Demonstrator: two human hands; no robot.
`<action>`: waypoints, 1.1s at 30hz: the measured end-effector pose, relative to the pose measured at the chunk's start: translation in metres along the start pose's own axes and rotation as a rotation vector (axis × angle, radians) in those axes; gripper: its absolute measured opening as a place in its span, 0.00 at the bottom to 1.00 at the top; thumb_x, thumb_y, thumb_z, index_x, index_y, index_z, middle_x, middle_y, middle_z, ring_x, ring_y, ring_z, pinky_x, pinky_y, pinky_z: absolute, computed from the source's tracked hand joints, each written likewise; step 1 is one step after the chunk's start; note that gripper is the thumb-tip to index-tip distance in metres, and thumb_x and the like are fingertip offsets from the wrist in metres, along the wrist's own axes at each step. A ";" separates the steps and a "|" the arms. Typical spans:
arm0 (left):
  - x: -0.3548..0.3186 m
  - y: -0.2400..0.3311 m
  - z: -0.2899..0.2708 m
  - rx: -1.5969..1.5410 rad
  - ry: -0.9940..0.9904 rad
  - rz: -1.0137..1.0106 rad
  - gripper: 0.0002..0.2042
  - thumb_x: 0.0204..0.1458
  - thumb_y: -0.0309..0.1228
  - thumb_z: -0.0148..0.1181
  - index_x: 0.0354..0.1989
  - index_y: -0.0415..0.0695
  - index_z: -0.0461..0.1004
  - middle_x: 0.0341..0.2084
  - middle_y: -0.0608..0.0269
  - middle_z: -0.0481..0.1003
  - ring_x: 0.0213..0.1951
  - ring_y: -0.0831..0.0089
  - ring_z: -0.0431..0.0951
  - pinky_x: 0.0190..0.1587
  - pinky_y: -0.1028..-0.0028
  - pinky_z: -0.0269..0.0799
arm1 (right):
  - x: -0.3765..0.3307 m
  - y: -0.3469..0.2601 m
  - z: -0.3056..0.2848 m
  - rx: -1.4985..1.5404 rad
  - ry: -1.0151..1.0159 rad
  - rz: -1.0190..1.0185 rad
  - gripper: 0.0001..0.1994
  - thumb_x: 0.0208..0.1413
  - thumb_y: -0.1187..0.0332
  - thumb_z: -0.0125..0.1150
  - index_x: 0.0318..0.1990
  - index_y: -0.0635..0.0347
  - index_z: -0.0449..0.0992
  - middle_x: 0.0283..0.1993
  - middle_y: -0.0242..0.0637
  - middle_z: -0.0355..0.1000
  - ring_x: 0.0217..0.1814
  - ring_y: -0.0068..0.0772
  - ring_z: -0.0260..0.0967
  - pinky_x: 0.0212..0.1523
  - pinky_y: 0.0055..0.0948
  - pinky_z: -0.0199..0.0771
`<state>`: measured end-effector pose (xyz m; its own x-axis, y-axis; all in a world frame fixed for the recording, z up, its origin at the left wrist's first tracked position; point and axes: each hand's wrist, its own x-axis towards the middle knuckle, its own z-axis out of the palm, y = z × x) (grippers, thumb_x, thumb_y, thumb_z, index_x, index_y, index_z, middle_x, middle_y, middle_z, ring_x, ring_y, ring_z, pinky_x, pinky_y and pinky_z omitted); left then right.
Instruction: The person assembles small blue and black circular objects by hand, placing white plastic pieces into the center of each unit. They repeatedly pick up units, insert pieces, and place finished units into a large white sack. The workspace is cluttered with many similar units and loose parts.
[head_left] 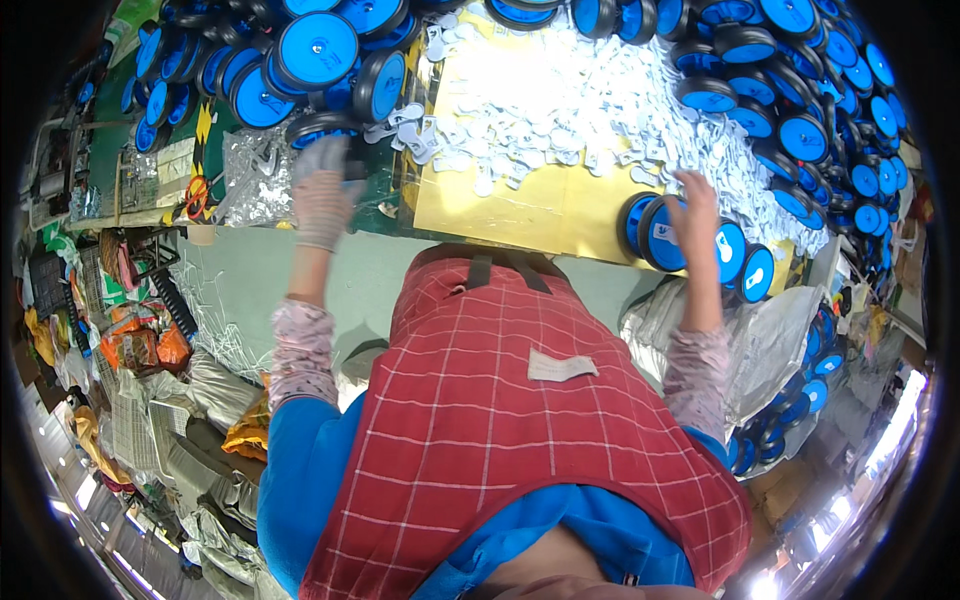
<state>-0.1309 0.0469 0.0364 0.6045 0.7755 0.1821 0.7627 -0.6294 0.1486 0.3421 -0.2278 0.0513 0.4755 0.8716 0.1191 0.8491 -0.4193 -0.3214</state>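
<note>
My left hand, in a pale glove, is over the green table edge on the left, just below a heap of blue-and-black wheels. Motion smears its fingers, and a small dark shape beside them is too blurred to name. At the right, my bare right hand is raised with its fingers apart. It overlaps a blue wheel with a black tyre and a pale mark, near the table's front edge. More wheels with white marks sit just right of my right wrist.
A broad pile of small white plastic pieces covers much of the yellow board. Wheels are heaped along the right side. Orange-handled scissors and a clear plastic bag lie at left. A white sack stands lower right.
</note>
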 end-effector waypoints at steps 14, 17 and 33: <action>-0.055 0.029 0.032 -0.961 -0.488 -0.479 0.35 0.60 0.48 0.58 0.65 0.34 0.59 0.56 0.49 0.70 0.55 0.66 0.71 0.59 0.69 0.65 | 0.019 -0.153 0.193 0.254 -0.230 -0.533 0.07 0.51 0.76 0.55 0.38 0.58 0.74 0.40 0.42 0.68 0.44 0.47 0.70 0.40 0.40 0.76; -0.041 0.066 0.072 -1.420 -0.610 -0.536 0.31 0.61 0.47 0.56 0.64 0.34 0.61 0.54 0.51 0.71 0.55 0.68 0.70 0.59 0.70 0.65 | 0.019 -0.127 0.173 0.441 -0.085 -0.276 0.07 0.50 0.77 0.56 0.37 0.60 0.76 0.39 0.43 0.72 0.42 0.46 0.72 0.40 0.37 0.76; -0.005 0.115 0.110 -1.695 -0.650 -0.464 0.26 0.63 0.41 0.55 0.63 0.36 0.62 0.52 0.55 0.72 0.51 0.69 0.74 0.55 0.70 0.71 | -0.025 -0.196 0.076 0.227 -0.015 -0.204 0.15 0.47 0.75 0.66 0.45 0.58 0.76 0.49 0.44 0.71 0.55 0.48 0.67 0.55 0.40 0.69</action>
<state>-0.0206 -0.0238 -0.0543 0.7355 0.5151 -0.4400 0.1081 0.5519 0.8269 0.1461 -0.1479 0.0398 0.2959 0.9362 0.1895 0.8527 -0.1694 -0.4941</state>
